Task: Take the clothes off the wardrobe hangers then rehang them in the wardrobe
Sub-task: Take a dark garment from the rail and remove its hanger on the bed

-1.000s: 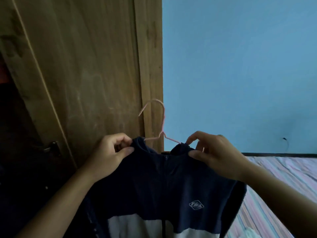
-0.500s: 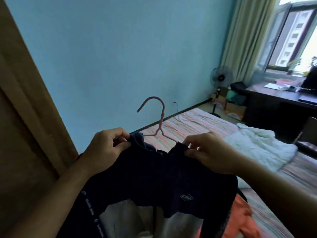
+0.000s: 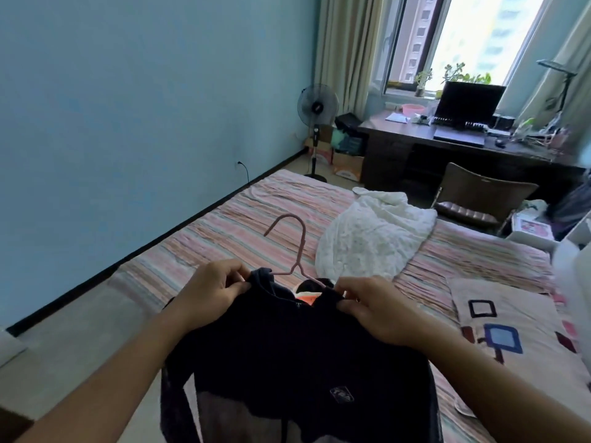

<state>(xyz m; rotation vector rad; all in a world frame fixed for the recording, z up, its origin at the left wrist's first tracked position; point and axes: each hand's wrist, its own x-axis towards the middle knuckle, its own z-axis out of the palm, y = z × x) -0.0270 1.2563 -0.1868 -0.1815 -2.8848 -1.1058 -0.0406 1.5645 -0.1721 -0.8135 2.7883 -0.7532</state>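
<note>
Holding a dark top (image 3: 287, 340) on a pink hanger (image 3: 295, 251) over the bed (image 3: 224, 225), left hand (image 3: 208, 292) and right hand (image 3: 380, 311) each pinching a shoulder, fingers clamped on fabric.

- The place was a bedroom in a home, with plain blue walls (image 3: 134, 91) filling the left of the frame.
- A bed (image 3: 243, 225) under a pink striped sheet ran across the middle, a white quilt (image 3: 374, 231) heaped on it and a patterned pillow (image 3: 511, 334) at the lower right.
- A dark desk (image 3: 447, 145) stood beneath the window (image 3: 473, 36) at the upper right, carrying a laptop (image 3: 467, 103); a brown chair (image 3: 476, 193) sat before it.
- A standing fan (image 3: 317, 107) was in the far corner beside beige curtains (image 3: 345, 49).
- Tall buildings showed through the glass, and potted plants (image 3: 460, 73) lined the sill.
</note>
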